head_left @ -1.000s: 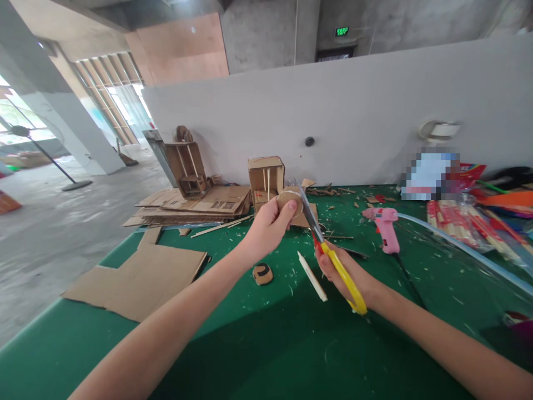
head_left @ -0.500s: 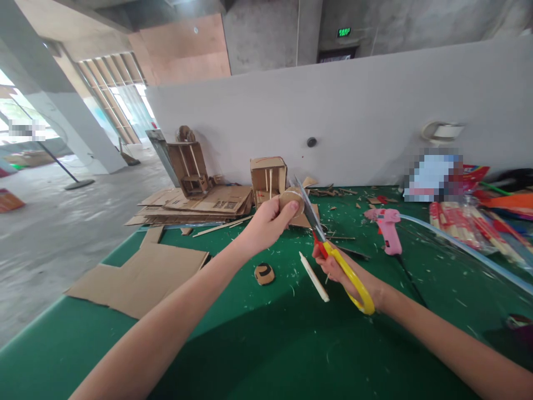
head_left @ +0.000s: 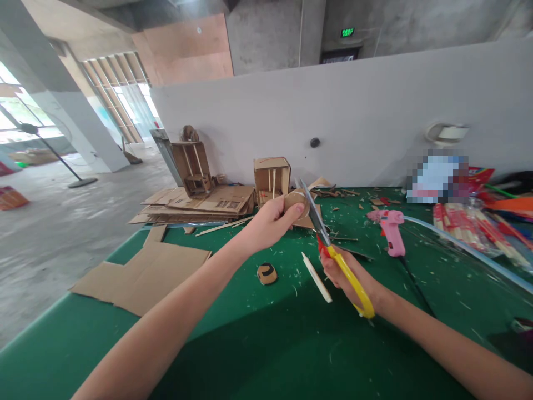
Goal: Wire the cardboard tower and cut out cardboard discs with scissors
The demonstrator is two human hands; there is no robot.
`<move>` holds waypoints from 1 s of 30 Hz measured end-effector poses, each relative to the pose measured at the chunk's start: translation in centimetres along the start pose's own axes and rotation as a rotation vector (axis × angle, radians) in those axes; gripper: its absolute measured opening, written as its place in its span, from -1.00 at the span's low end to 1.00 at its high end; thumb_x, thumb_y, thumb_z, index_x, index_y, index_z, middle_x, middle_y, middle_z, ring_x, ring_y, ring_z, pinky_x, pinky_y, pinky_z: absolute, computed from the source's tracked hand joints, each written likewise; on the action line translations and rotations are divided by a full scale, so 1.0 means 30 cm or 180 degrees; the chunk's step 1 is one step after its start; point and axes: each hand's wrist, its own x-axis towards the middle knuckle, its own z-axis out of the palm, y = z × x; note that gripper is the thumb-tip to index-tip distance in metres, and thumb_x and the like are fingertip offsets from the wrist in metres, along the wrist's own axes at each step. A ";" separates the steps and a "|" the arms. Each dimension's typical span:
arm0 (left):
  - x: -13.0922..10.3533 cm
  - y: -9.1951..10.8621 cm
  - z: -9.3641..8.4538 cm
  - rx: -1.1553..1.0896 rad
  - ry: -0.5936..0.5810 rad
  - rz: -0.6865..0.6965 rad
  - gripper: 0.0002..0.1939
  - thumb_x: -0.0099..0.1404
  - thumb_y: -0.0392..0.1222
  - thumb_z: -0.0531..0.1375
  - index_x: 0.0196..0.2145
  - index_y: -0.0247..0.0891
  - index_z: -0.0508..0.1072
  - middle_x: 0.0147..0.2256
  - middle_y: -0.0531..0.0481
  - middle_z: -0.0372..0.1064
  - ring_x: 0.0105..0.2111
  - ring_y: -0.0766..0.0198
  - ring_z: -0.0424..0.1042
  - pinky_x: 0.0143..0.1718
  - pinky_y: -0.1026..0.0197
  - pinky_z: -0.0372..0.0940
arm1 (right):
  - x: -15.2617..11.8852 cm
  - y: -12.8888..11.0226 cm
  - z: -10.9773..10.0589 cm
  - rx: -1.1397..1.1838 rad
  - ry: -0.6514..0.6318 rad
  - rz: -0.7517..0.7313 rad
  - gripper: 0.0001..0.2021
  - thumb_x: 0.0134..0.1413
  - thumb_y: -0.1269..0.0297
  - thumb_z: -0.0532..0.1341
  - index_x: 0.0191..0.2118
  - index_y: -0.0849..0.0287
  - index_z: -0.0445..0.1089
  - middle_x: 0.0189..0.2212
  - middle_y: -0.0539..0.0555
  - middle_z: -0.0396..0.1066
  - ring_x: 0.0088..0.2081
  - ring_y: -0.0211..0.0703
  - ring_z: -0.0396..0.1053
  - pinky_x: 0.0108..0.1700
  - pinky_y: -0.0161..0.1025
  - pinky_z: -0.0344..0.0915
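Between the thumb and fingers of my left hand is a small round cardboard piece. My right hand is closed around the red and yellow handles of the scissors. The scissor blades point up and lie against the right edge of the round piece. A thin strip of cardboard sticks out beyond the blades. Below my hands, another rounded cardboard piece with a black mark lies on the green table, with a whitish stick to its right.
Cardboard sheets and a stack of flattened cardboard lie at the left. Two cardboard box structures stand near the wall. A pink glue gun, a tablet-like blurred object and packed sticks are at the right.
The view has shifted slightly, so most things appear a little further right. A curved cardboard strip now shows more clearly behind the blades. Both hands keep their holds.
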 end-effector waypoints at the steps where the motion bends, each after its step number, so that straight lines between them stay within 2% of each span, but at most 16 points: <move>1: 0.000 -0.001 -0.001 -0.0008 0.0007 -0.0014 -0.67 0.37 -0.04 -0.04 -0.52 -0.22 0.10 -0.57 0.11 0.01 -0.57 0.40 0.03 -0.54 0.27 -0.01 | -0.001 0.001 0.001 0.0055 0.0001 0.0011 -0.60 0.16 -0.17 0.01 -0.37 0.10 0.09 -0.56 -0.12 -0.02 -0.61 -0.35 -0.06 -0.64 -0.34 -0.03; 4: 0.001 0.003 -0.015 0.0092 -0.0042 -0.0141 -0.66 0.37 -0.02 -0.03 -0.52 -0.22 0.11 -0.57 0.10 0.03 -0.57 0.39 0.05 -0.54 0.26 0.00 | -0.007 -0.001 -0.001 0.0157 -0.0024 0.0010 -0.58 0.13 -0.20 0.01 -0.35 0.10 0.12 -0.53 -0.08 0.05 -0.57 -0.32 0.02 -0.61 -0.34 0.04; 9: -0.001 0.032 -0.053 0.0303 -0.0538 0.0005 -0.67 0.38 -0.06 -0.06 -0.52 -0.22 0.11 -0.54 0.09 0.01 -0.56 0.38 0.02 -0.52 0.25 0.01 | -0.016 -0.002 -0.009 0.0106 -0.0094 -0.0063 -0.59 0.13 -0.20 0.03 -0.28 0.09 0.20 -0.41 0.02 0.20 -0.45 -0.23 0.18 -0.43 -0.27 0.22; 13: -0.003 0.056 -0.085 0.0465 -0.0818 0.0055 -0.68 0.38 -0.09 -0.07 -0.52 -0.22 0.09 -0.54 0.10 -0.05 -0.55 0.36 -0.02 -0.47 0.23 0.04 | -0.011 -0.027 -0.007 -0.0282 -0.0037 -0.0121 -0.61 0.17 -0.17 -0.02 -0.30 0.10 0.16 -0.48 -0.02 0.15 -0.51 -0.26 0.10 -0.52 -0.30 0.15; 16: -0.005 0.060 -0.096 0.0578 -0.0883 0.0111 -0.68 0.38 -0.09 -0.06 -0.52 -0.22 0.09 -0.55 0.10 -0.06 -0.56 0.36 -0.03 -0.48 0.23 0.03 | -0.003 -0.045 -0.003 -0.0517 -0.0031 -0.0173 -0.61 0.19 -0.16 -0.04 -0.34 0.11 0.12 -0.51 -0.06 0.09 -0.55 -0.29 0.04 -0.58 -0.31 0.07; 19: -0.003 0.040 -0.066 0.0393 -0.0597 -0.0013 -0.67 0.36 -0.07 -0.02 -0.54 -0.23 0.13 -0.57 0.10 -0.01 -0.57 0.38 0.04 -0.51 0.25 0.02 | -0.001 -0.038 0.003 -0.0442 -0.0029 -0.0138 -0.60 0.19 -0.16 -0.05 -0.36 0.11 0.11 -0.54 -0.08 0.06 -0.58 -0.31 0.01 -0.60 -0.32 0.06; 23: 0.002 -0.012 0.037 -0.0762 0.0427 -0.0351 -0.70 0.30 0.01 0.07 -0.45 -0.26 0.23 -0.57 0.12 0.10 -0.57 0.40 0.16 -0.52 0.29 0.09 | -0.002 -0.013 0.014 -0.0202 0.0163 0.0000 -0.63 0.17 -0.13 0.02 -0.31 0.11 0.12 -0.55 -0.10 0.05 -0.59 -0.31 0.00 -0.60 -0.32 0.08; 25: 0.002 -0.030 0.081 -0.1182 0.0757 -0.0335 -0.67 0.30 0.06 0.05 -0.45 -0.25 0.21 -0.60 0.15 0.06 -0.59 0.41 0.14 -0.51 0.29 0.10 | -0.002 -0.007 0.016 -0.0210 0.0262 -0.0035 -0.65 0.17 -0.11 0.04 -0.29 0.11 0.14 -0.53 -0.08 0.09 -0.56 -0.28 0.06 -0.55 -0.30 0.14; 27: 0.001 -0.035 0.100 -0.1209 0.0779 -0.0265 -0.66 0.32 0.07 0.03 -0.46 -0.24 0.17 -0.61 0.16 0.04 -0.59 0.42 0.11 -0.52 0.29 0.08 | -0.003 -0.006 0.012 -0.0250 0.0293 -0.0152 -0.67 0.17 -0.10 0.05 -0.26 0.10 0.15 -0.48 -0.04 0.15 -0.50 -0.24 0.14 -0.47 -0.27 0.21; 30: -0.002 -0.027 0.085 -0.0902 0.0541 -0.0224 -0.67 0.35 0.04 0.00 -0.45 -0.23 0.14 -0.60 0.15 0.04 -0.58 0.41 0.09 -0.53 0.28 0.04 | -0.005 -0.009 -0.001 -0.0256 0.0130 -0.0243 -0.68 0.15 -0.09 0.08 -0.25 0.08 0.15 -0.45 -0.02 0.19 -0.46 -0.21 0.18 -0.42 -0.25 0.22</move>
